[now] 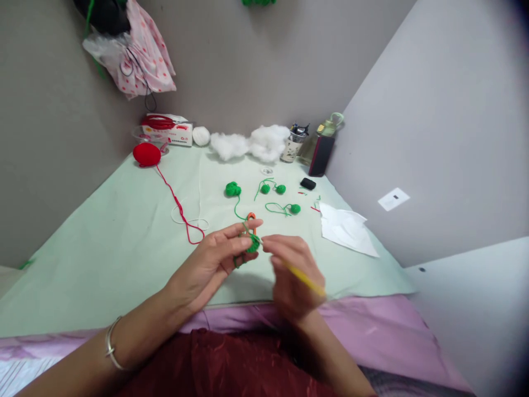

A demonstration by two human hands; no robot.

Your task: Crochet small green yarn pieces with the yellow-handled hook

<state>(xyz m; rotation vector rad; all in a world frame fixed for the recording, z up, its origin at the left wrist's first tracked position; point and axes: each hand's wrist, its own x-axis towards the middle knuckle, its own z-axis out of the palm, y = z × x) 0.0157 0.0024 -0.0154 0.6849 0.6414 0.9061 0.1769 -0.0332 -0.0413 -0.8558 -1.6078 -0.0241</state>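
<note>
Between the thumb and fingers of my left hand (219, 252) is a small round piece of green crochet (253, 243). Green yarn (237, 208) loops over its index finger and runs back to a green yarn ball (233, 189) on the table. My right hand (295, 273) grips a crochet hook (303, 277) by its yellow handle, slightly blurred. The hook's tip meets the right edge of the green piece. Just behind the fingers lies an orange-handled tool (251, 217), partly hidden. Several small green crocheted balls (280, 189) with yarn tails rest farther back.
A red yarn ball (147, 155) trails its strand at left. Along the back stand a box (179, 134), white yarn (201, 136), white stuffing (268, 142), a pen cup (291, 148) and a phone (322, 156) against a bottle (328, 126). White paper (345, 229) lies at right.
</note>
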